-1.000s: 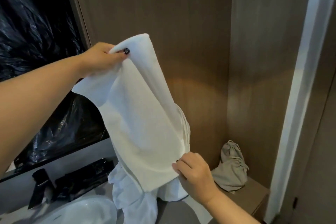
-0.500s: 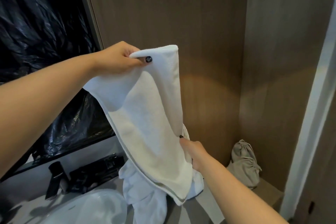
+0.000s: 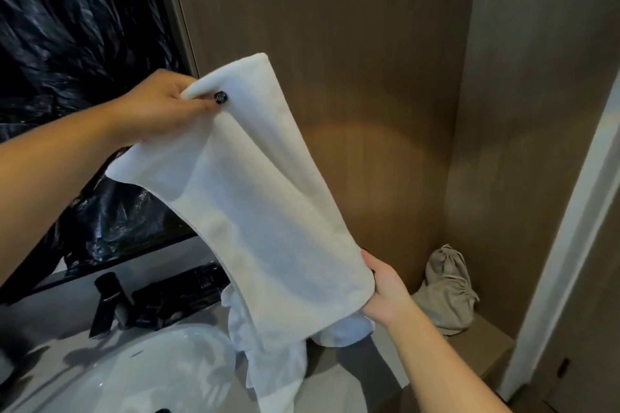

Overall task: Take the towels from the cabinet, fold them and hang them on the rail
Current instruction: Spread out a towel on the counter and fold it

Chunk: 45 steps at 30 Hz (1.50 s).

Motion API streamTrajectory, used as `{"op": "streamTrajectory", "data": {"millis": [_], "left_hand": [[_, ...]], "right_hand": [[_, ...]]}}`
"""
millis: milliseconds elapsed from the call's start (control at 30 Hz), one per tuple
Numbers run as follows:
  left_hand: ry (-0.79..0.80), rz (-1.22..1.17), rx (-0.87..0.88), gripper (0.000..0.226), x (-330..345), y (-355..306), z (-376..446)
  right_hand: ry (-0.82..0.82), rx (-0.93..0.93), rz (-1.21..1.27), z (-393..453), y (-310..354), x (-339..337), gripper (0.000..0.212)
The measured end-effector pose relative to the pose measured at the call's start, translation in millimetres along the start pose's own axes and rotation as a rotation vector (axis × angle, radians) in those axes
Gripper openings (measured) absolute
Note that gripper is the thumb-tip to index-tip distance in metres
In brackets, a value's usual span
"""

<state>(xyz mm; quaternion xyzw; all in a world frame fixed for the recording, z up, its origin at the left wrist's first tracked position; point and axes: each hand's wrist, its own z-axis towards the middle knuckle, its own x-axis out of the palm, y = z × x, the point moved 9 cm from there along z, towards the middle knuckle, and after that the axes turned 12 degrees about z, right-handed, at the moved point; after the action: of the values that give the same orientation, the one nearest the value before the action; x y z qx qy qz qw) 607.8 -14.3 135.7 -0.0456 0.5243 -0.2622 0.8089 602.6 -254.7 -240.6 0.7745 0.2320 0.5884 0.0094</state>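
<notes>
1. White terry towel (image 3: 255,211), already doubled into a long band, hangs in the air in front of the wood-panelled wall (image 3: 369,77); its long axis runs from upper left down to lower right.
2. Left hand (image 3: 161,107) pinches the upper fold, thumb pressed on the cloth and fingers curled behind it.
3. Right hand (image 3: 385,285) grips the lower end from the right edge; its fingers are hidden behind the cloth.
4. More white cloth (image 3: 268,345) lies heaped below, beside the basin (image 3: 134,372).
5. Judgement: the next fold would bring the lower end up towards the left hand, along the long axis. No rail is in view.
</notes>
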Motion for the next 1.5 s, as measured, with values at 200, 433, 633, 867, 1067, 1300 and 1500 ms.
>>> {"op": "streamTrajectory", "data": {"millis": [200, 433, 633, 867, 1067, 1300, 1500], "left_hand": [[0.041, 0.055, 0.039, 0.019, -5.0, -12.1, 2.2], [-0.033, 0.044, 0.03, 0.02, -7.6, -6.6, 2.4], [0.079, 0.162, 0.095, 0.031, -1.3, -16.1, 1.2], [0.253, 0.218, 0.222, 0.031, 22.7, -36.4, -4.1], [0.319, 0.237, 0.354, 0.041, 38.4, -51.3, -11.9], [0.249, 0.112, 0.278, 0.023, 23.4, -33.2, -19.3], [0.209, 0.078, 0.149, 0.027, 30.5, 2.3, -31.4]], "right_hand": [[-0.186, 0.025, -0.175, -2.6, 5.3, 9.2, 0.029], [-0.25, 0.084, -0.239, 7.1, -15.5, -23.0, 0.031], [-0.422, -0.257, -0.541, 13.1, 7.5, -49.4, 0.018], [-0.071, -0.864, -1.172, -41.9, 78.5, 104.2, 0.037], [0.543, -1.101, -1.665, -112.4, 61.7, 293.8, 0.036], [0.731, -1.045, -2.022, -125.3, 29.6, 340.0, 0.031], [0.613, -1.197, -2.1, -137.2, 57.8, 366.0, 0.02]]}}
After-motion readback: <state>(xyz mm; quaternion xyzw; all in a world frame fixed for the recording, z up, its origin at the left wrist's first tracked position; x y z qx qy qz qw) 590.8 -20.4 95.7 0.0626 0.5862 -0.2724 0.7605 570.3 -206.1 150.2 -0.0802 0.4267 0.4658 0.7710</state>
